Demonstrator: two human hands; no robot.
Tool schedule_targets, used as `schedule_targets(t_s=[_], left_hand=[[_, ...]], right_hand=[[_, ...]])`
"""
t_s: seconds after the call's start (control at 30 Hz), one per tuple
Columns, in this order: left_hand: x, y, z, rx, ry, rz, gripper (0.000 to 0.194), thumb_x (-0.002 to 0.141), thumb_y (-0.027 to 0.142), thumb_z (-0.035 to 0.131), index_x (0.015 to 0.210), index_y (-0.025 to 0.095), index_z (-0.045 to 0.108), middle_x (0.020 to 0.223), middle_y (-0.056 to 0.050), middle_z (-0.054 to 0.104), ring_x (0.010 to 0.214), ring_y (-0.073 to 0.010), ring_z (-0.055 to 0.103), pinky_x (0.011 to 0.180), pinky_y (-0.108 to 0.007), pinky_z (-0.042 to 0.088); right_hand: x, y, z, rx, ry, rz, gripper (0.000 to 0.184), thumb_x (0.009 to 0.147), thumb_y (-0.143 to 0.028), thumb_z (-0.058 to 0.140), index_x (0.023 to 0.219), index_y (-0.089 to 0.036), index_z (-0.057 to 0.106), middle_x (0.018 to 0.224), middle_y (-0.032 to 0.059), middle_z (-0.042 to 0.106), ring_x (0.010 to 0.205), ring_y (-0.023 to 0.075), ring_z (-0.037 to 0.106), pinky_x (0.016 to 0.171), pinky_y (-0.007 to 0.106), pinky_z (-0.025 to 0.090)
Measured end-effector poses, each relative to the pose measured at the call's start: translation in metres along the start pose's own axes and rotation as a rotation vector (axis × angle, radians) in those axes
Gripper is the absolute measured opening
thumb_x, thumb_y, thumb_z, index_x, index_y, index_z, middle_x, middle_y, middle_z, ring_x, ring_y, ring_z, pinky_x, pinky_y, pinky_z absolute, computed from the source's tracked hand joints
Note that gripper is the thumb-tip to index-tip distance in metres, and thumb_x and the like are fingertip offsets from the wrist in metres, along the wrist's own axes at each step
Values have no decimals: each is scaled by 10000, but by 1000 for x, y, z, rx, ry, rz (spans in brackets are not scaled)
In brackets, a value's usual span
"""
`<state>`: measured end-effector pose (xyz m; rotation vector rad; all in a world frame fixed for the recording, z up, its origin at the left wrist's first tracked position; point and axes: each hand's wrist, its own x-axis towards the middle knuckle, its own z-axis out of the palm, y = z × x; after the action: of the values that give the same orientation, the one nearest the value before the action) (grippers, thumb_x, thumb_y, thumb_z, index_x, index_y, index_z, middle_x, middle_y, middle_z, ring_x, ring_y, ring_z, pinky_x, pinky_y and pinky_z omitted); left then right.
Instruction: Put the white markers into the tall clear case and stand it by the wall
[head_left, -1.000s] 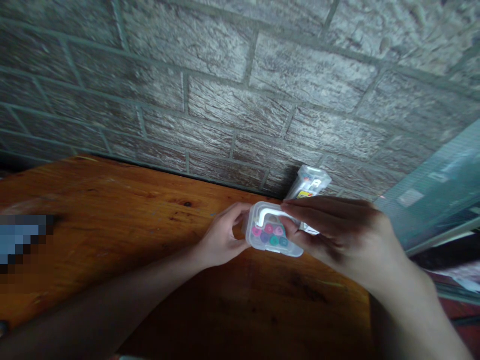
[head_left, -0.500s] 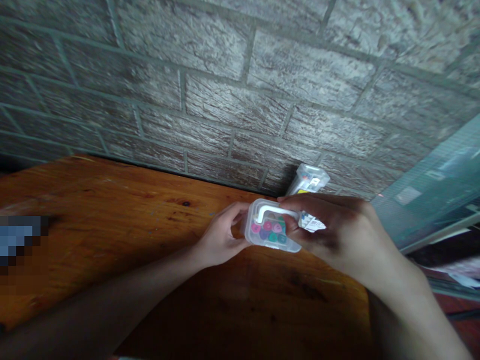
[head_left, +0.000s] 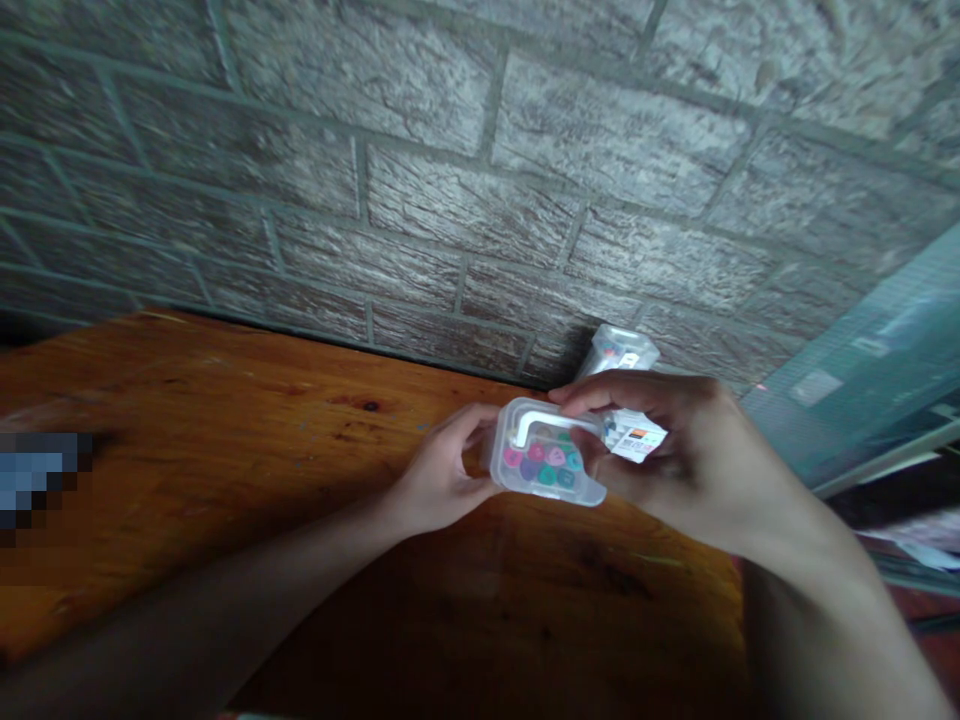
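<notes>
A clear plastic case (head_left: 538, 486) with a white handle (head_left: 529, 425) is held above the table between my two hands. Through its lid several round coloured ends show, pink, purple, green and teal, like marker caps. My left hand (head_left: 450, 470) is wrapped round the left side of the case, fingers behind and thumb below. At the right side, my right hand (head_left: 667, 440) grips the case near the end of the handle, with its thumb low and its index finger along the top edge. Its other fingers are mostly hidden.
Against the stone-block wall (head_left: 435, 200) stands another clear container (head_left: 624, 345). A white label (head_left: 637, 437) with an orange patch shows between my right fingers and thumb. The wooden table (head_left: 225, 420) runs under my arms. A blurred-out blue patch lies at far left; a greenish panel (head_left: 870, 350) is at right.
My right hand has shifted slightly, its fingers rising and its thumb moving right along the case. More of the white label and of the case's lower right corner shows. My left hand stays put.
</notes>
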<state>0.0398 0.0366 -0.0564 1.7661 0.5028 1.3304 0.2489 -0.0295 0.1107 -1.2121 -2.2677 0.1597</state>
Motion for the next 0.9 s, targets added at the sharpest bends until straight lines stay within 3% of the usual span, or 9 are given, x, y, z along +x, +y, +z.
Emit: schedule_targets(t_s=[0.4, 0.63, 0.77, 0.9], left_hand=[[0, 3, -1, 62, -16, -20, 525, 854, 305, 895, 1309, 214, 648, 1331, -122, 756, 1196, -310, 741, 1029, -436, 577], [-1, 0, -3, 93, -18, -41, 522, 841, 305, 905, 1292, 216, 658, 1319, -122, 760, 1198, -314, 739, 1030, -446, 582], [-1, -2, -3, 83, -10, -30, 539, 830, 280, 907, 1301, 217, 653, 1318, -122, 755, 1194, -312, 738, 1024, -443, 585], [0, 1, -3, 56, 15, -46, 510, 831, 307, 910, 1261, 200, 657, 1276, -120, 757, 1158, -306, 743, 1009, -440, 589]], right_hand=[[2, 4, -2, 141, -74, 17, 200, 833, -174, 769, 1026, -208, 808, 975, 54, 858, 822, 254, 819, 671, 322, 668], [6, 5, 1, 327, -135, 39, 51, 907, -247, 796, 940, -210, 780, 958, 44, 854, 844, 203, 822, 737, 274, 664], [4, 7, 2, 278, -103, 27, 66, 906, -254, 803, 891, -214, 753, 957, 49, 851, 890, 224, 824, 738, 280, 661], [1, 5, 0, 148, -57, -105, 36, 914, -184, 761, 941, -205, 772, 1111, 82, 857, 941, 230, 828, 773, 291, 656]])
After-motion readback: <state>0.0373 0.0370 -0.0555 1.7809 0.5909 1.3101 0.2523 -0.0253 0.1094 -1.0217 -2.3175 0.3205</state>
